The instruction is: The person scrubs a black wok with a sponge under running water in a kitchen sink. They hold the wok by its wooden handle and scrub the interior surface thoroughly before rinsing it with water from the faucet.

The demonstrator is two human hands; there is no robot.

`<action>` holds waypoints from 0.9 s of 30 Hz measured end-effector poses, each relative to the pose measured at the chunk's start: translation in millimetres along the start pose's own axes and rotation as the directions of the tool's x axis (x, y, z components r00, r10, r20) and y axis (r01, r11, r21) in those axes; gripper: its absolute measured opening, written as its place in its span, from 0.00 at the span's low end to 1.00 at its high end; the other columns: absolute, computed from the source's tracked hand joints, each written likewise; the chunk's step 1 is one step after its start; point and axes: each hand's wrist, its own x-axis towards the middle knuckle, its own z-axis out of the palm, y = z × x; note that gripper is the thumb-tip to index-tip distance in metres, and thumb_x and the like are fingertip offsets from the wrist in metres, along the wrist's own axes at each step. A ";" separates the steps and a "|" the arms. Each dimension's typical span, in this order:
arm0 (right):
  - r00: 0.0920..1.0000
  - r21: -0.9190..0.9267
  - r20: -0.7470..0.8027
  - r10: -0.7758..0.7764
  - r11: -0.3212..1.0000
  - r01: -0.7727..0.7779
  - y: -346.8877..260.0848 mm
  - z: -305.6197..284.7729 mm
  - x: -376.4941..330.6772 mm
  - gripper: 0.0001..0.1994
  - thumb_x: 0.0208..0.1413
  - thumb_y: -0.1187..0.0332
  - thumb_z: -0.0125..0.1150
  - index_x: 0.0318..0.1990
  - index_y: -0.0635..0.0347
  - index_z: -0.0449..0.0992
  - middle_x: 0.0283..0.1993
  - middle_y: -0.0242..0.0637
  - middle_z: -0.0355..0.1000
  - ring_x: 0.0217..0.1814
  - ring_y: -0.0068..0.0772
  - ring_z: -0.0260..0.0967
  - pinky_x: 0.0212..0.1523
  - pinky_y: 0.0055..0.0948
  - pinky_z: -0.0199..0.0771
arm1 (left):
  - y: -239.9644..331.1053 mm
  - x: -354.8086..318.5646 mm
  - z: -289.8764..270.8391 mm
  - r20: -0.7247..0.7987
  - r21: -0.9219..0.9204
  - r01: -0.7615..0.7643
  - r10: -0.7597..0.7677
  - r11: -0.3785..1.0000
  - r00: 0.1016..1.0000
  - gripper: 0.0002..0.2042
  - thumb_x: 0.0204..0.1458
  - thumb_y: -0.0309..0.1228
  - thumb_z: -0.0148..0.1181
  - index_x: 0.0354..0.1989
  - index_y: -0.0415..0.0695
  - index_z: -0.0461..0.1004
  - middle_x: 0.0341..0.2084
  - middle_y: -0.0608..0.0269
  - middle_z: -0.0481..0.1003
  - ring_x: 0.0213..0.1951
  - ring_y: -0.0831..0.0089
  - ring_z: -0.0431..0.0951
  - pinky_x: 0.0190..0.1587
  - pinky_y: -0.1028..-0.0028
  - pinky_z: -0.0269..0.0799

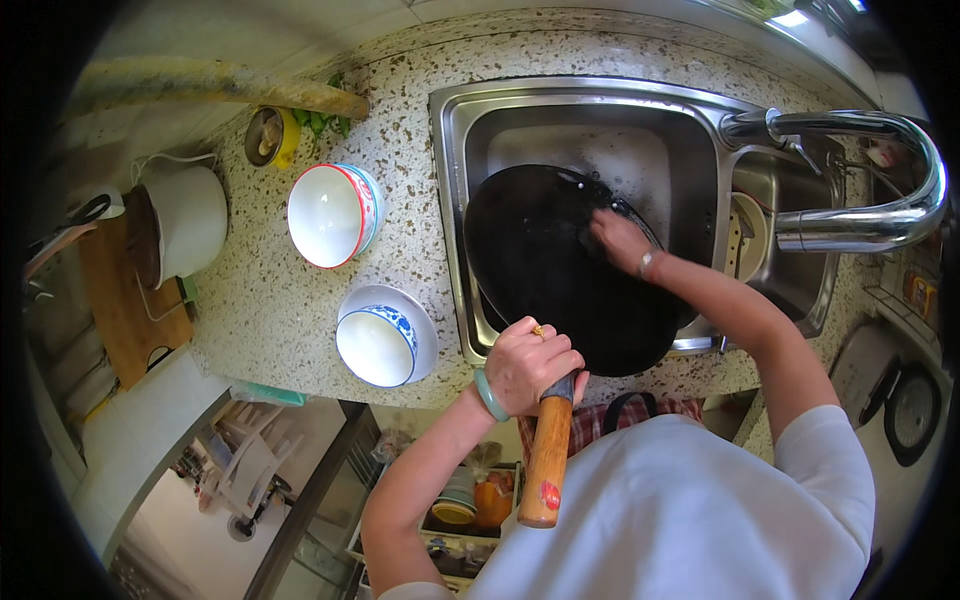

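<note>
Two hands are engaged on one black wok, which sits tilted in the left basin of a stainless steel sink — its lower rim overhangs the sink's front edge toward the person.

Head view: the left hand is closed tight around the wok's wooden handle, gripping at the top end where the handle meets the pan; a green bangle sits on that wrist. The right hand lies inside the wok near its upper right rim, fingers curled and pressed to the dark surface; whether it holds a cloth or scrubber cannot be told. Suds show on the basin wall behind the wok. A chrome faucet arches over the smaller right basin.

On the speckled countertop left of the sink stand two bowls: a white bowl with red rim toward the back, and a white bowl with blue pattern at the front edge, close beside the sink. A white pot rests on a wooden board at the counter's left end — well apart from the wok.
</note>
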 end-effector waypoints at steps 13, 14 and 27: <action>0.923 0.275 0.354 0.152 0.926 -0.258 -37.6 -34.0 -58.0 0.06 0.42 0.76 0.61 0.30 0.59 0.72 0.37 0.42 0.68 0.45 0.46 0.69 0.42 0.38 0.72 | -1.2 -3.7 -0.1 0.038 0.038 0.002 -0.004 0.999 0.999 0.05 0.33 0.30 0.66 0.18 0.50 0.74 0.15 0.71 0.68 0.20 0.74 0.68 0.26 0.75 0.59; 0.935 0.342 0.339 0.103 0.912 -0.225 -49.0 -36.1 -59.9 0.07 0.41 0.76 0.62 0.29 0.59 0.72 0.36 0.42 0.68 0.45 0.46 0.69 0.42 0.38 0.72 | -1.3 -2.9 -0.2 0.032 0.040 -0.006 0.005 0.999 0.999 0.05 0.34 0.30 0.66 0.18 0.50 0.74 0.15 0.71 0.68 0.20 0.74 0.68 0.26 0.75 0.59; 0.942 0.316 0.324 0.089 0.928 -0.197 -62.8 -34.7 -54.7 0.08 0.39 0.79 0.59 0.31 0.62 0.72 0.38 0.43 0.69 0.41 0.49 0.71 0.42 0.41 0.73 | 2.3 0.9 -3.0 0.062 0.063 -0.017 0.014 0.998 0.998 0.05 0.34 0.30 0.66 0.17 0.50 0.73 0.15 0.70 0.68 0.19 0.74 0.68 0.26 0.74 0.58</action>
